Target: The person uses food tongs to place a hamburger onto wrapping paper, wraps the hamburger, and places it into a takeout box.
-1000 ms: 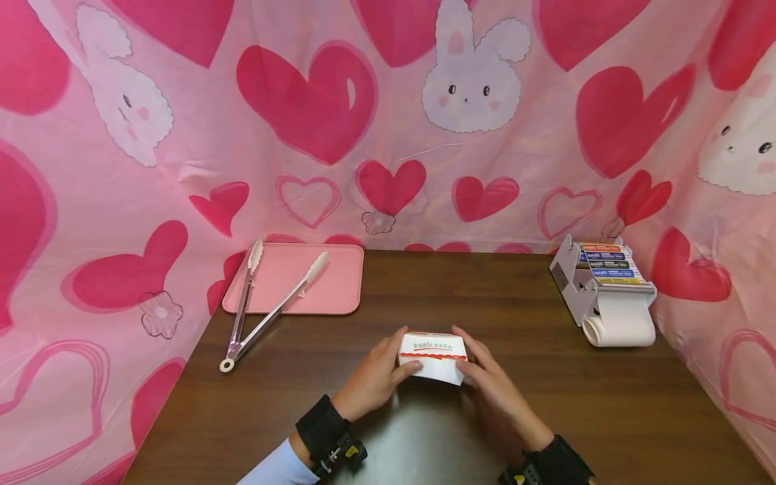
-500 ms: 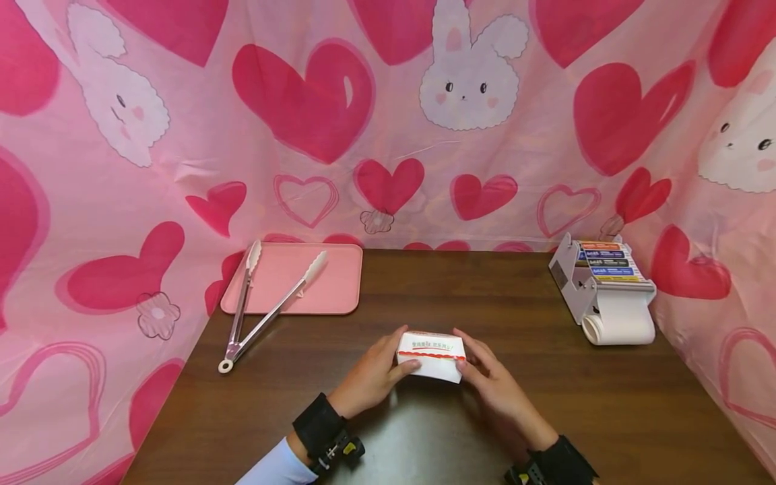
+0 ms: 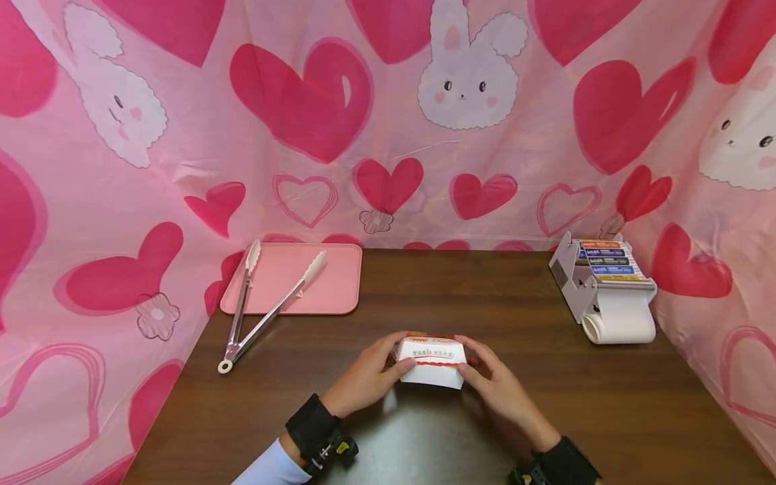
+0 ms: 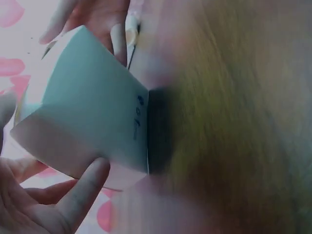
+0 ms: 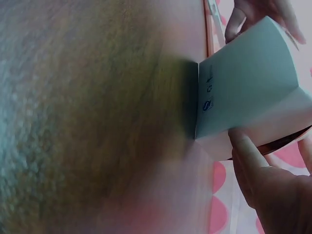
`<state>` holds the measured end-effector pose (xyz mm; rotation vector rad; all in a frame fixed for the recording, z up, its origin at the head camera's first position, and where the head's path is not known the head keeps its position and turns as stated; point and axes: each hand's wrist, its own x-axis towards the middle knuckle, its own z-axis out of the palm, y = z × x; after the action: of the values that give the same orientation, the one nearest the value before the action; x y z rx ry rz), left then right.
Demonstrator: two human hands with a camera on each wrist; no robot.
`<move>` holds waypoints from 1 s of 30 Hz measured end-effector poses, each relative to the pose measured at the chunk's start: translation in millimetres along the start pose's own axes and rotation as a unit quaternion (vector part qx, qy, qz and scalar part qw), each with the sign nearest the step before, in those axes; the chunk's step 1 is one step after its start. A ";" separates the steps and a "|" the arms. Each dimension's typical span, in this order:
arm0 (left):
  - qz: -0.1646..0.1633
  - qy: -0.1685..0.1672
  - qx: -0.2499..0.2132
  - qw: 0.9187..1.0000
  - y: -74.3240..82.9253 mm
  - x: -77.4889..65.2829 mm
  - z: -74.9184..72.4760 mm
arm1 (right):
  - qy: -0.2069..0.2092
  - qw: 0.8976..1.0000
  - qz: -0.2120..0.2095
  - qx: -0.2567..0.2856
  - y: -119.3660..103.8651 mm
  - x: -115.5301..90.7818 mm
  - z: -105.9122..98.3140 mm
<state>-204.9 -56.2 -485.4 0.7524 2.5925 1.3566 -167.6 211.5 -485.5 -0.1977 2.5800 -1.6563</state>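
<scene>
A small white paper box (image 3: pixel 433 372) with a wavy red line and printed lettering sits between both hands at the front middle of the table in the head view. My left hand (image 3: pixel 365 378) holds its left side, thumb on the near face and fingers toward the back. On the opposite side my right hand (image 3: pixel 504 387) holds it the same way. In the left wrist view the plain side of the box (image 4: pixel 92 97) bears small dark print near its bottom edge. The right wrist view shows the box (image 5: pixel 248 73) low over the table. Its contents are hidden.
Long metal tongs (image 3: pixel 267 328) with white tips lie spread, partly across a pink tray (image 3: pixel 339 289), at the back left. A grey dispenser (image 3: pixel 572 286) with a white paper roll (image 3: pixel 621 327) and colourful labels stands at the right. A pink heart-patterned curtain (image 3: pixel 424 155) encloses the table.
The box has shifted slightly toward me and tilted, so an orange-red strip shows along its far top edge. Both hands have stayed on it, the left arm moving slightly left.
</scene>
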 end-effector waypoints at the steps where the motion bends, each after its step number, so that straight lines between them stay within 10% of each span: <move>1: 0.000 0.000 -0.001 1.000 -0.1 -1.0 -0.9 | -0.002 1.000 0.007 0.002 -0.5 0.1 -0.3; 9: -0.005 -0.030 -0.027 0.999 -1.4 -7.7 -1.8 | -0.050 0.996 -0.067 -0.031 6.7 0.9 -1.6; 17: -0.031 -0.080 0.012 0.996 -4.3 -14.9 2.6 | -0.072 0.961 -0.196 -0.180 8.8 -10.4 3.5; 30: -0.026 -0.084 -0.009 0.996 -6.1 -21.3 2.6 | -0.070 0.966 -0.172 -0.182 7.7 -24.8 2.5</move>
<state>-187.8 -67.5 -494.3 0.7563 2.4499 1.2435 -143.2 216.1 -493.8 -0.7928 2.8327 -1.1690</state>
